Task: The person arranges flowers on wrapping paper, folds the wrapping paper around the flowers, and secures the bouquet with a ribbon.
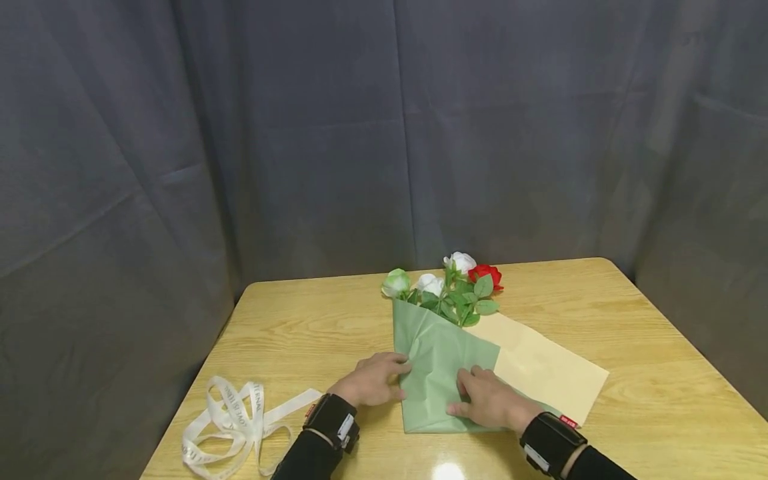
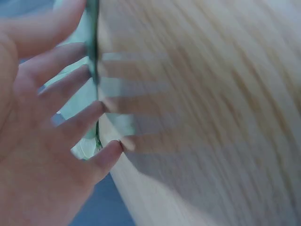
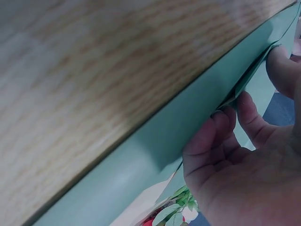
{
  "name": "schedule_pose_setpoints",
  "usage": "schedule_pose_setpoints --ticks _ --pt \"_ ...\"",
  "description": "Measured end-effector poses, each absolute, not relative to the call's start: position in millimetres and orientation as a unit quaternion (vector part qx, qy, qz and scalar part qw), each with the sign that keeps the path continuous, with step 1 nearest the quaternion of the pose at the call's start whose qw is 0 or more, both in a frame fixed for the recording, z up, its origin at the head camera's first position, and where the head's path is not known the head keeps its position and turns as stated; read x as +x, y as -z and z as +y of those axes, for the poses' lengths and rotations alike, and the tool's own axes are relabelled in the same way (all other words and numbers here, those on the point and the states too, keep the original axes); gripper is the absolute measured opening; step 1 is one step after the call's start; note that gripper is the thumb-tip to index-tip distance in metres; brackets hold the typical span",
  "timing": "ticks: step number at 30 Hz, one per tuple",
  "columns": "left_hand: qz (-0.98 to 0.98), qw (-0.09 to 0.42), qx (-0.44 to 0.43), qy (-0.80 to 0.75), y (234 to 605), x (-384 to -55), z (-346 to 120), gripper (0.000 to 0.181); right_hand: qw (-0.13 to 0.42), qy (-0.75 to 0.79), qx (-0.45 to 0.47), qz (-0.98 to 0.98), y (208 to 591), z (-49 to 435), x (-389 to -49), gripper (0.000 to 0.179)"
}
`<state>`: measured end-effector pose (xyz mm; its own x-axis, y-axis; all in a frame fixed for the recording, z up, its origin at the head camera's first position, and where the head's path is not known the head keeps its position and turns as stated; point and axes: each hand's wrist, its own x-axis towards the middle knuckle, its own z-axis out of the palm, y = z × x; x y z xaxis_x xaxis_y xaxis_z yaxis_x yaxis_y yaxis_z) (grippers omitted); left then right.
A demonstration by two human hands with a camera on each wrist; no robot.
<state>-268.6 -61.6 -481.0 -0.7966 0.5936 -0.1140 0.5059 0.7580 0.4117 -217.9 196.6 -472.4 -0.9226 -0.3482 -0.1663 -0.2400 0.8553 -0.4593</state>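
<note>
Lower centre of frame: green paper (image 1: pixel 438 357), roses (image 1: pixel 432 285) poking out its top | left hand (image 1: pixel 373 381): fingers apart, touching paper's left edge | right hand (image 1: pixel 489 398): fingers bent against paper, cannot tell if pinching | lower left: ribbon (image 1: pixel 257 407), loosely looped

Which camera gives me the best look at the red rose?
The head view: the red rose shows clearly beside a white rose, with green leaves overlapping its lower part. The right wrist view catches only a little red at its bottom edge; the left wrist view doesn't show it.
</note>
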Motion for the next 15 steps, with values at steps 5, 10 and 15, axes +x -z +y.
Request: schedule_pose_setpoints --ticks 5,10,15 --pt "0.941 0.103 0.270 -0.174 484.4 -265.9 -54.8 0.059 0.127 0.215 -0.150 0.957 474.1 196.2 -215.9 0.036" --pt "0.945 0.121 0.255 -0.166 481.5 -268.1 -53.7 0.073 0.128 0.215 -0.150 0.957 475.1 195.9 -216.1 0.036" --pt "0.947 0.131 0.254 -0.148 476.3 -272.6 -51.1 0.073 0.126 0.213 -0.154 0.957 474.0 195.7 -217.3 0.035"
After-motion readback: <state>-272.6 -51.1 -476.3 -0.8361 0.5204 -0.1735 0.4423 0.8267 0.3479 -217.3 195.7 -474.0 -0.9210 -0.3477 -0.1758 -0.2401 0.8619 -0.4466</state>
